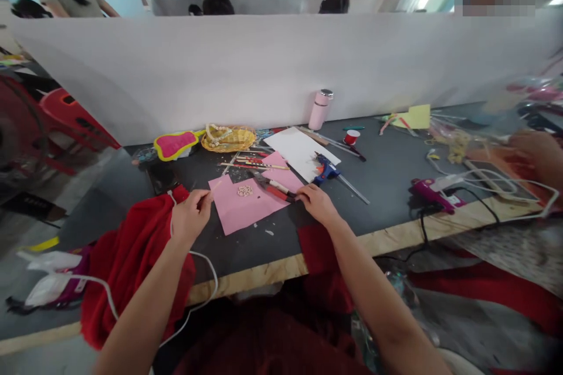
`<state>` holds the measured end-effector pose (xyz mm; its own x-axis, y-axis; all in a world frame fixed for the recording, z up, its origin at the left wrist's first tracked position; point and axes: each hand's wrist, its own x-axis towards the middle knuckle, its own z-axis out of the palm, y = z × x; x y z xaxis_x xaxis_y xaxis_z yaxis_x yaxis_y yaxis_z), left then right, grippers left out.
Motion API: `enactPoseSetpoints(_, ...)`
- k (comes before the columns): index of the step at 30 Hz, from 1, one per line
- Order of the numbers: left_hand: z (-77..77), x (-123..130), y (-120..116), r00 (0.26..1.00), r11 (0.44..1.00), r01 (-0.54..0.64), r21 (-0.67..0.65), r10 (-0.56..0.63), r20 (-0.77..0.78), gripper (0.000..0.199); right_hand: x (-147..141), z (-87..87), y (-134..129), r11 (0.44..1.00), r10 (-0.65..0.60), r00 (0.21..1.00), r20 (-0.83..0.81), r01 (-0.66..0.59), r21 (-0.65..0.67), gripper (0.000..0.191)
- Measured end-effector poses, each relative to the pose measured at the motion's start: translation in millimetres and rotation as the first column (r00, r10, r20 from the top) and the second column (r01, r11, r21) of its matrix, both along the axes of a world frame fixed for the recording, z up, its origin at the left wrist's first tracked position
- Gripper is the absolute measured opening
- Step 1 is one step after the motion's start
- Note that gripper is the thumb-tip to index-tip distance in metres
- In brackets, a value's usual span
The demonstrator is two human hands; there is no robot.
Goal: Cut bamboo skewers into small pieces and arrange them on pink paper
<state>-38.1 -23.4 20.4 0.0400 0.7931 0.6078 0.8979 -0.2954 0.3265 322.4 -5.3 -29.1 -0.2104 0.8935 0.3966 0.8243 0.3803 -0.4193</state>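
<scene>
white partition (264, 64) stands beyond both hands, behind a dark bench (387, 199). left of the left hand (192, 214) a red cloth (136, 246) is bunched up, with a white cord (204, 256) looping near that wrist, a likely snag. the left hand has its fingertips pinched together, seemingly on a thin pale strip (217, 184), probably light and easily snapped, best held near its end. between the hands, pink paper (240, 217) carries small pale pieces (245, 190), easily scattered, and pliers (275, 187): stiff, probably nose-heavy, best taken by the handles. the right hand (319, 205) meets the handle ends; whether it is clamped there i cannot tell. just beyond it, a blue glue gun (325, 170) crowds its reach; farther right sit a red spool (350, 137), a purple glue gun (435, 194) and a co-worker's hand (534, 155).
</scene>
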Motion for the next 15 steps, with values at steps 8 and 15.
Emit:
enactPoseSetpoints(8,10.1,-13.8,-51.3,0.989,0.99,0.031,0.14,-0.051,0.14,0.014,-1.7,-10.2,0.3,0.998,-0.059,0.998,0.012,0.059,-0.006,0.024)
enactPoseSetpoints(15,-25.9,-0.5,-57.8,0.974,0.98,0.176,0.091,-0.16,-0.163,0.018,-3.6,-10.5,-2.1,0.996,-0.084,0.995,0.053,0.083,0.014,0.024)
